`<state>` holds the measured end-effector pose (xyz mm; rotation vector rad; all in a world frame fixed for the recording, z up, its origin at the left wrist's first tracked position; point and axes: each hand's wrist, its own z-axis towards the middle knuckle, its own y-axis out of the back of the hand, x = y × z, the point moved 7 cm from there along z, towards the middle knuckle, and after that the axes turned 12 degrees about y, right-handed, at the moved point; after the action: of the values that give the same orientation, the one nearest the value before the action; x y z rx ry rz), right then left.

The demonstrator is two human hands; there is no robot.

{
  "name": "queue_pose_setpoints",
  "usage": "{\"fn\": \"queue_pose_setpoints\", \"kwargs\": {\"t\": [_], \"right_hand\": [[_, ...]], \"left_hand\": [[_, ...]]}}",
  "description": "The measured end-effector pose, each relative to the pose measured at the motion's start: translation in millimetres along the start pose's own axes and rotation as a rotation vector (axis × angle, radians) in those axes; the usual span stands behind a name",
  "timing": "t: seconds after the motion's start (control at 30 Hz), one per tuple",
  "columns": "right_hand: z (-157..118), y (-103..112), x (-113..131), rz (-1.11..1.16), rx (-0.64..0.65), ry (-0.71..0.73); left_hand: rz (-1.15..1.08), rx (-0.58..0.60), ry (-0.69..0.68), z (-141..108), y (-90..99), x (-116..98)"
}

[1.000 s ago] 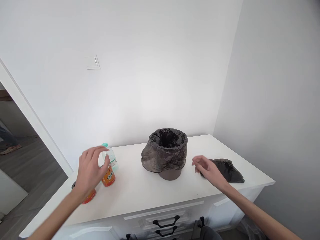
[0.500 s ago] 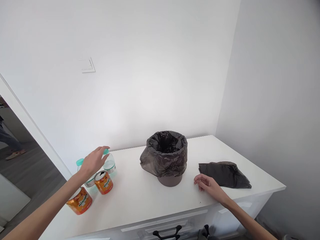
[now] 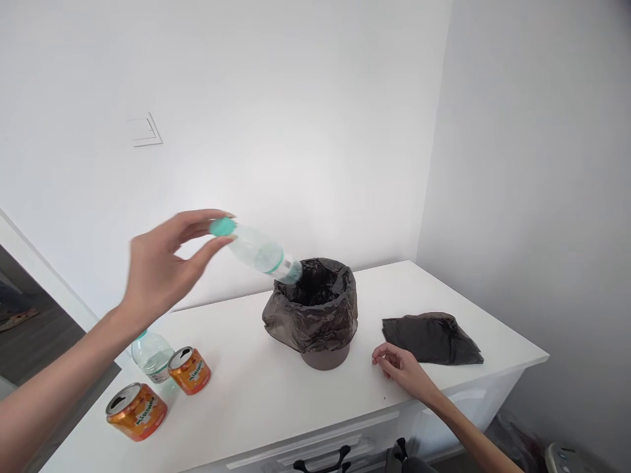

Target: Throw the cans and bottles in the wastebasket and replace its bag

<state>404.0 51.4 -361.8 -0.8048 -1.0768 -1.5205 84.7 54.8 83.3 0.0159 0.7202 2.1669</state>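
Note:
My left hand (image 3: pixel 170 256) pinches the teal cap of a clear plastic bottle (image 3: pixel 259 249) between thumb and fingers. The bottle tilts, its base over the left rim of a small bin (image 3: pixel 325 358) lined with a black plastic bag (image 3: pixel 315 325). Resting on the white cabinet top, my right hand (image 3: pixel 399 368) has curled fingers, and whether anything is in them is hidden. Just beyond it lies a folded stack of black bags (image 3: pixel 434 338). Another clear bottle (image 3: pixel 154 355) stands at the left, beside two opened orange soda cans, one nearer (image 3: pixel 138 410) and one farther (image 3: pixel 190 370).
The white cabinet top (image 3: pixel 246 394) meets a white wall behind. Black drawer handles (image 3: pixel 323 463) stick out along its front. A wall switch (image 3: pixel 145 130) is at the upper left, and a doorway with dark floor lies at the far left.
My left hand has lifted one bottle by its cap from the left group and carried it up and right to the bin. My right hand stays in place. The view has shifted slightly.

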Motion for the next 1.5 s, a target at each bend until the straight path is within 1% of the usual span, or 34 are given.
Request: {"fn": "queue_pose_setpoints", "kwargs": {"t": [0.03,0.07,0.13,0.23,0.3,0.37,0.47,0.53,0.6,0.67,0.73,0.8,0.87,0.9,0.93,1.0,1.07,1.13,1.17,1.23,1.3,1.33,1.37,1.43,1.5], "right_hand": [[0,0,1,-0.005,-0.003,0.002],[0,1,2,-0.009,-0.008,0.002],[1,2,5,-0.010,-0.018,0.002],[2,4,10,-0.020,-0.033,0.000],[3,5,12,-0.033,-0.032,-0.002],[5,5,11,-0.041,-0.024,-0.005],[5,4,8,-0.053,-0.021,-0.008],[5,4,6,-0.057,-0.022,-0.009],[6,4,7,-0.023,-0.009,-0.012],[11,5,14,0.039,0.003,-0.014],[20,13,32,0.073,-0.039,0.004],[33,28,62,0.019,-0.170,0.043],[48,43,101,-0.115,-0.333,0.095],[57,46,123,-0.187,-0.385,0.125],[66,44,143,-0.241,-0.390,0.154],[86,32,177,-0.322,-0.334,0.211],[102,15,196,-0.374,-0.245,0.230],[113,0,200,-0.390,-0.183,0.192],[116,-6,199,-0.376,-0.163,0.157],[118,-15,191,-0.306,-0.138,0.078],[116,-20,183,-0.214,-0.132,0.008],[114,-21,180,-0.175,-0.134,-0.020],[113,-21,177,-0.144,-0.139,-0.042],[112,-21,174,-0.109,-0.146,-0.059],[113,-21,173,-0.100,-0.150,-0.053]], "left_hand": [[-0.012,0.075,-0.047,4,-15.5,-12],[-0.008,0.154,-0.087,5,-33.0,-19],[0.008,0.325,-0.140,3,-71.0,-22],[-0.011,0.575,-0.148,-5,-123.0,-9],[-0.032,0.701,-0.123,-10,-149.1,3],[-0.039,0.781,-0.086,-15,-168.2,14],[-0.019,0.862,-0.030,-23,-187.2,28],[0.008,0.924,0.000,-30,-194.5,35],[0.034,0.975,0.013,-38,-195.9,40],[0.043,0.970,0.047,-45,-190.8,46],[0.033,0.910,0.135,-53,-181.2,56],[-0.004,0.849,0.270,-66,-171.5,69],[-0.069,0.822,0.419,-85,-164.0,81],[-0.103,0.823,0.485,-95,-161.0,85],[-0.129,0.831,0.541,-104,-157.7,89],[-0.136,0.851,0.610,-119,-148.2,94],[-0.087,0.852,0.628,-125,-131.7,101],[-0.014,0.820,0.595,-123,-107.8,113],[0.039,0.779,0.556,-121,-92.9,123],[0.208,0.641,0.452,-115,-58.3,149],[0.441,0.466,0.381,-115,-20.9,183],[0.551,0.405,0.390,-118,-4.0,203],[0.637,0.379,0.441,-124,10.5,224],[0.706,0.410,0.598,-141,30.9,264],[0.696,0.448,0.701,-156,41.6,290]]}}
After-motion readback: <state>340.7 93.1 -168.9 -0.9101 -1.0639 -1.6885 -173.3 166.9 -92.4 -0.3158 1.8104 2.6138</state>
